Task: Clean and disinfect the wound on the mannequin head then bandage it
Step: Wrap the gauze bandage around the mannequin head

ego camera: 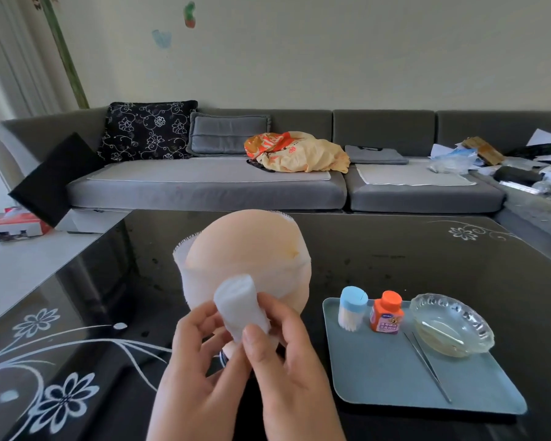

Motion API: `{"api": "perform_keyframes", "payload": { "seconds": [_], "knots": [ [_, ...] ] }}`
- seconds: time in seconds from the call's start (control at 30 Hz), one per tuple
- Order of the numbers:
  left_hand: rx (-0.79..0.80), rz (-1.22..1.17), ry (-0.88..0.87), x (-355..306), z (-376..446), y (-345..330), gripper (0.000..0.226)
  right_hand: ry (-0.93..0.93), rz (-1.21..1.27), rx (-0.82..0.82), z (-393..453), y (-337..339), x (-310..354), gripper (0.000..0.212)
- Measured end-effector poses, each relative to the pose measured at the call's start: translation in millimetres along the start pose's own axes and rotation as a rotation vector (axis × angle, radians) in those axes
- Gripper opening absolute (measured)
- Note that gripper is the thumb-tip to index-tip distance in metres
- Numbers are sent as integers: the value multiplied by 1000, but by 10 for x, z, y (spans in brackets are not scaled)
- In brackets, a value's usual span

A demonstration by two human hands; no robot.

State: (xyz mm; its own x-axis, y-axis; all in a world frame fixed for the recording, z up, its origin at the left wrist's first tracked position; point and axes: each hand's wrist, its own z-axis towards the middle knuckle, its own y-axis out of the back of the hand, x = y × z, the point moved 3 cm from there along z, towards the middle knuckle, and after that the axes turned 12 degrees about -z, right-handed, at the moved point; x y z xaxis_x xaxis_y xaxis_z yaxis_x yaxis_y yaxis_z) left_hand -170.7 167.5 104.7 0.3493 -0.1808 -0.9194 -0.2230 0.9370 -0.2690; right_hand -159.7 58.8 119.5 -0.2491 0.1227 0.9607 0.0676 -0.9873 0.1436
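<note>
You've got both your left hand (201, 351) and right hand (287, 354) pinching the gauze roll (240, 305), which is probably soft and squishy, so grip its ends, not the loose layer.

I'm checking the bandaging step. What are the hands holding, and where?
Both hands, left and right, hold the gauze roll by its lower end, against the mannequin head.

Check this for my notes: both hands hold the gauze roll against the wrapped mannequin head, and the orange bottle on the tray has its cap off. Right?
Not quite. The head view shows the orange bottle capped. The rest stands: left hand and right hand hold the gauze roll against the wrapped mannequin head; the bottle stands on the tray.
</note>
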Motion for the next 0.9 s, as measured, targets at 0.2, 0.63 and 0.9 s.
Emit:
{"api": "perform_keyframes", "payload": {
  "seconds": [0.2,0.63,0.9],
  "knots": [
    [4,-98,72,16,42,69,42,-23,43,-73,-115,-126,36,27],
    [-51,-248,176,6,166,160,66,164,-105,-76,-141,-222,74,36],
    [-137,-259,186,-84,277,347,73,286,-279,62,-114,-306,121,21]
  ]
}}
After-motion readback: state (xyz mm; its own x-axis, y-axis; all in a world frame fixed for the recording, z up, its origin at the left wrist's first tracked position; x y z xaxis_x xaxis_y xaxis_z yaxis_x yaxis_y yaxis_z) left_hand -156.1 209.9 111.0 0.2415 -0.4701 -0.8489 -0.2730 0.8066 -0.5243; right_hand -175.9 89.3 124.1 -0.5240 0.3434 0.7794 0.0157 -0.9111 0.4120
